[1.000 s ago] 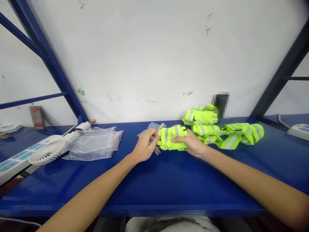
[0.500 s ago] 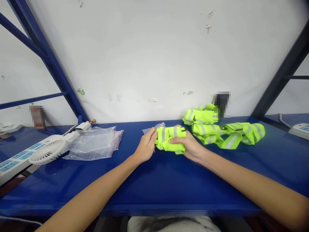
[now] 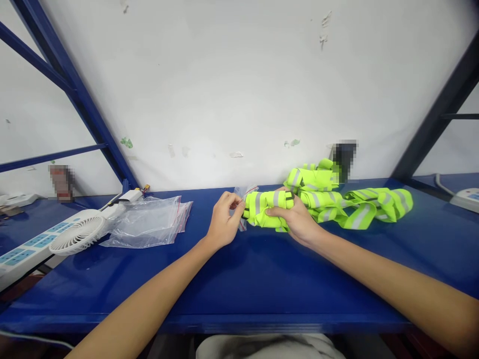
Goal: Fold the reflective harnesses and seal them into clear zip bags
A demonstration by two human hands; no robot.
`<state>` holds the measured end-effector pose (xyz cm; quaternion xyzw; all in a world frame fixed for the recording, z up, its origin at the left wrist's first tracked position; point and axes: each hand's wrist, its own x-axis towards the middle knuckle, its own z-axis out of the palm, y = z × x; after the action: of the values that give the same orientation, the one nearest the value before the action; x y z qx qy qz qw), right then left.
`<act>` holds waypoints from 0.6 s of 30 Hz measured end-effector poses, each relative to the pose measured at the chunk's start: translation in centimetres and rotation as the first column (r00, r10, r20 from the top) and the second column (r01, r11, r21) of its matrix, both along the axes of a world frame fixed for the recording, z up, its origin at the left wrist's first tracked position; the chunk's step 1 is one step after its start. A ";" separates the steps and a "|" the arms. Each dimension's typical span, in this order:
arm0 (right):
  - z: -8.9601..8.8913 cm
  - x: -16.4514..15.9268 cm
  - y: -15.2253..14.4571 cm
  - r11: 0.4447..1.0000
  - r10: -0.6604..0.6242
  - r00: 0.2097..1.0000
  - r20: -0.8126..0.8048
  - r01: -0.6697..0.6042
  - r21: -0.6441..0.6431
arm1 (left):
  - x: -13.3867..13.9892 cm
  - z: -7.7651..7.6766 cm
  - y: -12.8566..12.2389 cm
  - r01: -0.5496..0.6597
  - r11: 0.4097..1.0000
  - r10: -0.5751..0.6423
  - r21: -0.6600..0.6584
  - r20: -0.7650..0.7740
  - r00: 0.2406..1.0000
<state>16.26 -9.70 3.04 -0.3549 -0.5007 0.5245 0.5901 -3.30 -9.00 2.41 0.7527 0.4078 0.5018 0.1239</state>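
Note:
My right hand (image 3: pixel 301 219) is closed round a folded bundle of neon-yellow reflective straps (image 3: pixel 264 205), thumb across its front. The bundle has silver-grey bands and some black parts at its ends. At its left end, the bent fingers and thumb of my left hand (image 3: pixel 225 217) pinch the strap edge; the exact grip is partly hidden. A clear zip bag (image 3: pixel 242 191) with a red line lies behind the bundle, largely covered by it and my left hand. More neon-yellow reflective straps (image 3: pixel 359 209) lie in loose heaps to the right of my right hand.
Clear zip bags (image 3: pixel 144 224) lie stacked at left on the blue table (image 3: pixel 239 289). Beside them are a white handheld fan (image 3: pixel 78 235) and a long power strip (image 3: pixel 35 244). Blue metal posts (image 3: pixel 88 114) and the wall bound the back. A blurred dark object (image 3: pixel 345 162) leans there.
The bundle has shifted slightly right with my right hand. My left fingers have drawn back to its left end and bent into a pinch. More of the bag behind shows.

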 end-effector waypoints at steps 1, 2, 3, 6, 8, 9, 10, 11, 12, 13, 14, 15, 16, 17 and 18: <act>-0.2 0.2 0.2 0.998 -0.051 0.998 0.049 0.049 0.044 | 0.0 0.0 0.0 -0.018 1.000 0.019 0.020 -0.011 1.000; -0.3 0.3 0.5 0.991 -0.108 0.989 0.103 0.099 0.088 | 0.0 -0.2 0.0 -0.027 0.999 0.028 0.033 -0.029 0.999; -0.4 0.4 0.6 0.981 -0.165 0.973 0.159 0.145 0.131 | 0.1 -0.3 0.0 -0.028 0.999 0.030 0.043 -0.053 0.998; -0.7 0.6 0.7 0.944 -0.290 0.908 0.302 0.220 0.245 | 0.4 -0.8 -0.1 -0.030 0.996 0.043 0.083 -0.153 0.987; -0.7 0.5 0.5 0.920 -0.345 0.870 0.351 0.240 0.309 | 0.6 -1.0 -0.3 -0.053 0.989 0.086 0.140 -0.243 0.966; -0.7 0.4 0.3 0.910 -0.365 0.857 0.364 0.246 0.332 | 0.6 -0.9 -0.4 -0.068 0.981 0.120 0.184 -0.289 0.950; -0.7 0.3 0.2 0.904 -0.376 0.850 0.368 0.250 0.348 | 0.6 -0.8 -0.6 -0.077 0.969 0.155 0.234 -0.337 0.929; -0.7 0.2 0.0 0.902 -0.376 0.851 0.366 0.246 0.353 | 0.5 -0.5 -0.8 -0.080 0.955 0.190 0.286 -0.381 0.905; -0.7 0.1 -0.1 0.907 -0.363 0.860 0.358 0.239 0.346 | 0.3 -0.2 -1.0 -0.075 0.941 0.217 0.329 -0.422 0.880; -0.7 0.0 -0.2 0.919 -0.336 0.878 0.341 0.226 0.324 | 0.1 0.1 -1.1 -0.056 0.933 0.227 0.355 -0.464 0.856; -0.7 -0.1 -0.3 0.933 -0.304 0.899 0.315 0.214 0.289 | -0.2 0.5 -1.3 -0.019 0.934 0.213 0.357 -0.513 0.831; -0.7 -0.2 -0.4 0.946 -0.273 0.920 0.281 0.205 0.249 | -0.5 0.8 -1.3 0.029 0.941 0.179 0.338 -0.566 0.805; -0.7 -0.2 -0.4 0.958 -0.248 0.938 0.243 0.200 0.207 | -0.8 1.1 -1.3 0.079 0.949 0.135 0.306 -0.618 0.775; -0.6 -0.3 -0.4 0.967 -0.227 0.953 0.199 0.196 0.163 | -1.2 1.2 -1.3 0.124 0.954 0.092 0.271 -0.664 0.742; -0.6 -0.3 -0.4 0.974 -0.208 0.967 0.149 0.192 0.118 | -1.5 1.3 -1.1 0.159 0.957 0.060 0.242 -0.701 0.710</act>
<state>15.95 -10.13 2.46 -0.4139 -0.5346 0.4055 0.6152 -4.79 -10.09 3.68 0.9069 0.3270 0.2280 -0.1364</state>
